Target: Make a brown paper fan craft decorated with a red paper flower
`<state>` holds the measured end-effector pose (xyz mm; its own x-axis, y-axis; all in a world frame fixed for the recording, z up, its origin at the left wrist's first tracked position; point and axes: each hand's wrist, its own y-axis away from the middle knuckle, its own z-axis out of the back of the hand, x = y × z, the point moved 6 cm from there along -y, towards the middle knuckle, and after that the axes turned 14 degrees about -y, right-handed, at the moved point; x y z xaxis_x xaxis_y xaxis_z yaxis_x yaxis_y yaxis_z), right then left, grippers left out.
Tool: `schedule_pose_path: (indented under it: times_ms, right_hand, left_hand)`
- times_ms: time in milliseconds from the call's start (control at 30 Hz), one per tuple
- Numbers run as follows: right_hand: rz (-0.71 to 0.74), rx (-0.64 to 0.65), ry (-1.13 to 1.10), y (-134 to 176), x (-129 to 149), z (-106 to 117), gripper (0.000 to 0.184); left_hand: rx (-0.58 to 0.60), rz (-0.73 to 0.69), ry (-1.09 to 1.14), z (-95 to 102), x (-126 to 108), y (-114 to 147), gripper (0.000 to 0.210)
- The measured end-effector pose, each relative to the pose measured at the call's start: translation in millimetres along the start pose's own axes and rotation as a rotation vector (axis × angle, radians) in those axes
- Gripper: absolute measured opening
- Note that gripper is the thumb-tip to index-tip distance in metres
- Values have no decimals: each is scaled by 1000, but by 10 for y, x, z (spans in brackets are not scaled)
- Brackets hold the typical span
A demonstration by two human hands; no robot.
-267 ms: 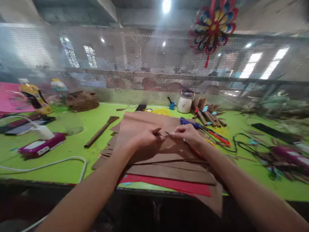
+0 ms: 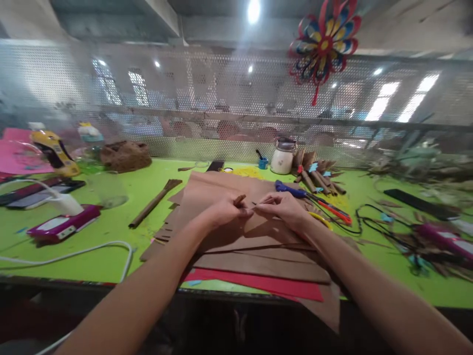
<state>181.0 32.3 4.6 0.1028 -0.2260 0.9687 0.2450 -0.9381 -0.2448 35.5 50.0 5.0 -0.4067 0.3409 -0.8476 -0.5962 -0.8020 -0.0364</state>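
Well, a big green table (image 2: 114, 224) is under the 2 hands. Right below the grip lies a pile of brown paper (image 2: 218, 187), and a red sheet (image 2: 258, 283) pokes out on the near side. A blue-handled tool (image 2: 290, 189) lies just past the right hand (image 2: 283, 207). A brown stick (image 2: 151, 202) lies well left of the grip, and a white jar (image 2: 283, 160) stands behind it. The arms reach in, so the hands almost meet. The left hand (image 2: 231, 209) pinches a small brown roll (image 2: 239, 200). The right fingertips squeeze a thin dark bit (image 2: 254, 203), between the hands.
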Motion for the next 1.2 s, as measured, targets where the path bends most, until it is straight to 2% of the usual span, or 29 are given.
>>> schedule_pose_path:
  times_ms: [267,567,800,933,1067,1133,1200]
  right_hand:
    - [-3,-176,-99,1,20,97,26]
    - [69,-242,-244,-83,21,335,21]
    - [33,-308,-397,-113,1,459,26]
    - [-43,-219,-437,-79,-6,338,25]
    - [-53,102,-350,15,83,12,41]
    - [-13,227,-276,71,151,-113,36]
    - [34,262,-219,101,211,-168,26]
  left_hand:
    - [-14,-29,3,22,-7,-11,21]
    - [-72,-37,-45,82,39,-29,27]
    - [-108,-20,-27,120,10,5,26]
    - [-83,-16,45,116,-22,24,26]
    - [43,24,120,61,-50,65,29]
    - [142,36,171,5,-67,94,28]
    - [222,34,198,-47,-89,124,27]
